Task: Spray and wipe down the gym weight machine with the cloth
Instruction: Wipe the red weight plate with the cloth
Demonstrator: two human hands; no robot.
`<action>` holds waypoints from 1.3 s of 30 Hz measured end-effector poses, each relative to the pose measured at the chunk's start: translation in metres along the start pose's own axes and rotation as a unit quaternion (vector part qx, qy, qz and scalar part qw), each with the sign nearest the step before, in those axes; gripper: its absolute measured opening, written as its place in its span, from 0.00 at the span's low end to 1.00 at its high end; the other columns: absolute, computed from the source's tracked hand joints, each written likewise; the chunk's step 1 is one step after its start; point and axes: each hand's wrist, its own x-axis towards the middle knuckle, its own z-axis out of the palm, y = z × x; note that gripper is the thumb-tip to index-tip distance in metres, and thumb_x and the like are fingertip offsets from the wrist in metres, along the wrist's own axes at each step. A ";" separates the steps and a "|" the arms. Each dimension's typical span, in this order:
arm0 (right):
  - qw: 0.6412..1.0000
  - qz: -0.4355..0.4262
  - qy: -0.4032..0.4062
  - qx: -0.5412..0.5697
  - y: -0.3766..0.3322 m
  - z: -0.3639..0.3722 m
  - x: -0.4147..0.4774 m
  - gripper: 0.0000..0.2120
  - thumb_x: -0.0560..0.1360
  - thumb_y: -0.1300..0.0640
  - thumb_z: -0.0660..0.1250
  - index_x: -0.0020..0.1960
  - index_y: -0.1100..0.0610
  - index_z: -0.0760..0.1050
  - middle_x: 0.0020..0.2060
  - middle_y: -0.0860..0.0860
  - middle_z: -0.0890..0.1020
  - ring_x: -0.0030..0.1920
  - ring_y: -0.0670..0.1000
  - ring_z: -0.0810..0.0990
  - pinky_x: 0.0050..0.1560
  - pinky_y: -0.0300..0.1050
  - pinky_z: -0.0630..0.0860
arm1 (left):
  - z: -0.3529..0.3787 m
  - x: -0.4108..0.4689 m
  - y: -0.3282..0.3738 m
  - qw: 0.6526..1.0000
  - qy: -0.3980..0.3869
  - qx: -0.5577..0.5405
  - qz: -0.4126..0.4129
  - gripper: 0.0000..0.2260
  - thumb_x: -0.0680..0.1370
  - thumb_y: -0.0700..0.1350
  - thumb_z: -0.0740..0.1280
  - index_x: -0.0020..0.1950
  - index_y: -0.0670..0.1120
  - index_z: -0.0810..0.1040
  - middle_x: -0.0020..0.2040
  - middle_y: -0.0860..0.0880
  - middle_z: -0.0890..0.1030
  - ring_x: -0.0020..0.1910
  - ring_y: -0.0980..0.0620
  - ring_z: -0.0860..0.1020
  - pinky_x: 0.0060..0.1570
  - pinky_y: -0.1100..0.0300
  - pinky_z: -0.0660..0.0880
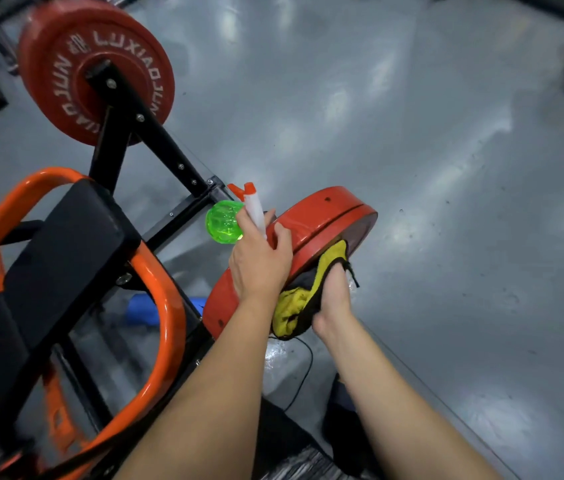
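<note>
L hand (260,259) grips spray bottle (224,221) | R hand (332,301) grips cloth (292,306) on plate (325,216)

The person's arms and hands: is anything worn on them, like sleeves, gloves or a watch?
Nothing that shows. The left forearm and right forearm are bare down to the left hand and right hand: no sleeves, gloves, watch, bracelet or rings visible.

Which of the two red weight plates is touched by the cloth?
The near plate, seen edge-on: the right hand holds the yellow cloth against it. The lettered plate is untouched.
</note>
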 end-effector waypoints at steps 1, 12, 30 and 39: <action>0.999 -0.035 0.032 -0.013 -0.002 0.005 -0.002 0.22 0.79 0.40 0.64 0.64 0.54 0.79 0.55 0.57 0.86 0.54 0.61 0.86 0.56 0.64 0.82 | 0.000 0.000 0.000 1.000 -0.001 0.000 0.001 0.22 0.80 0.54 0.62 0.70 0.48 0.61 0.57 0.57 0.85 0.50 0.44 0.83 0.47 0.50 0.75; 0.906 -0.293 0.180 -0.246 -0.050 0.011 0.028 0.22 0.80 0.44 0.63 0.73 0.45 0.71 0.59 0.45 0.79 0.56 0.47 0.78 0.55 0.40 0.70 | -0.002 0.000 0.005 1.000 -0.004 -0.002 -0.008 0.20 0.80 0.52 0.63 0.68 0.50 0.61 0.59 0.60 0.84 0.52 0.43 0.83 0.50 0.50 0.75; 0.992 -0.059 0.073 -0.090 0.015 0.014 -0.002 0.42 0.64 0.19 0.60 0.64 0.48 0.80 0.56 0.46 0.86 0.55 0.54 0.85 0.59 0.55 0.81 | -0.007 -0.005 0.003 1.000 -0.001 -0.011 0.010 0.20 0.80 0.51 0.64 0.68 0.47 0.62 0.61 0.66 0.81 0.52 0.48 0.84 0.50 0.53 0.76; 0.982 -0.063 0.107 -0.145 -0.092 0.003 0.045 0.39 0.68 0.23 0.66 0.66 0.51 0.76 0.46 0.50 0.84 0.41 0.54 0.85 0.45 0.60 0.84 | -0.007 -0.007 0.003 1.000 0.007 -0.008 -0.005 0.21 0.81 0.51 0.64 0.70 0.46 0.62 0.61 0.64 0.82 0.55 0.46 0.83 0.51 0.55 0.73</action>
